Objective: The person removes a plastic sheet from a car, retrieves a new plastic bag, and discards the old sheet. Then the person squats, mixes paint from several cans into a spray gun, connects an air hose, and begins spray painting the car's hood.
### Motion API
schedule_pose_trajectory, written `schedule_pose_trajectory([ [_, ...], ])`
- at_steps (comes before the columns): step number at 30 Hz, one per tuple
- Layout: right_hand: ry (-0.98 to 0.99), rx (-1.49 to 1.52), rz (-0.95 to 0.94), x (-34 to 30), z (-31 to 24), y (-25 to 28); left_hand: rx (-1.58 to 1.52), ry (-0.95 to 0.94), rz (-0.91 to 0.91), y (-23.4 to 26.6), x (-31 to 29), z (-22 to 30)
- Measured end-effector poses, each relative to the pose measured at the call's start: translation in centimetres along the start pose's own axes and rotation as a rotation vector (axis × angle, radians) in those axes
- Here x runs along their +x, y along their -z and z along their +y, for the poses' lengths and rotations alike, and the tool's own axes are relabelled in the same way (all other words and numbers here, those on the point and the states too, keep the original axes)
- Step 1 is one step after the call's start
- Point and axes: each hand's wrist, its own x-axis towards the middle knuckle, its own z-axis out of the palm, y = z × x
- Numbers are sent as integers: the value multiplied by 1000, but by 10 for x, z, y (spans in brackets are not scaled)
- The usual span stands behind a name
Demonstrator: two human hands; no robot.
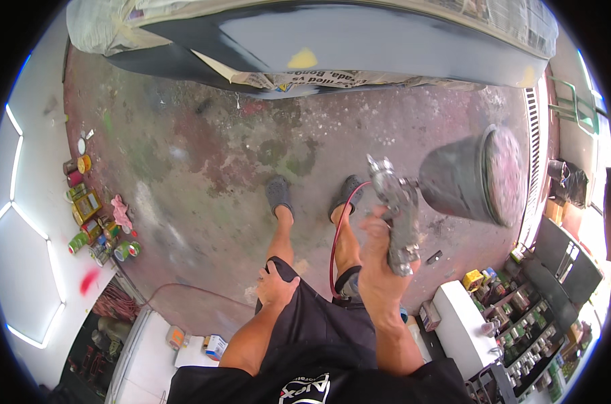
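My right hand (381, 276) is wrapped round the metal body of a spray gun (401, 202), held up in front of me on the right. A dark grey paint cup (457, 176) is fixed to the gun and tips to the right, its paint-smeared end facing outward. From the gun a thin red hose (334, 249) curves down beside my leg. My left hand (276, 288) lies at the hem of my dark shorts (315, 310), its fingers closed over the cloth near my knee. Ahead stands a grey-primed car panel (373, 40) with yellowish patches, apart from the gun.
Newspaper and plastic masking (103, 30) edge the panel. Several paint cans (83, 205) and a pink rag (121, 214) lie along the left wall. At right stand a white cabinet (461, 326) and racks of small bottles (531, 330). A floor grate (533, 145) runs along the right.
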Motion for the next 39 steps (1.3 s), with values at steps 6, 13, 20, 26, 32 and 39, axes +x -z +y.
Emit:
schedule_pose_trajectory([
  [6,14,143,-56,24,-24,-62,-42,-2,-9,-4,2,-8],
  [13,22,130,-61,34,-38,-82,-51,-5,-13,-11,6,-16],
  [20,57,103,-2,33,-44,-84,-48,-5,-23,-6,7,-15],
  [26,48,106,29,34,-42,-80,-47,-12,-30,-4,7,-16],
  [32,-79,131,-29,34,-49,-89,-41,-18,-26,-1,7,-15],
  [39,-66,115,-47,41,-54,-89,-35,-7,-32,2,7,-13],
])
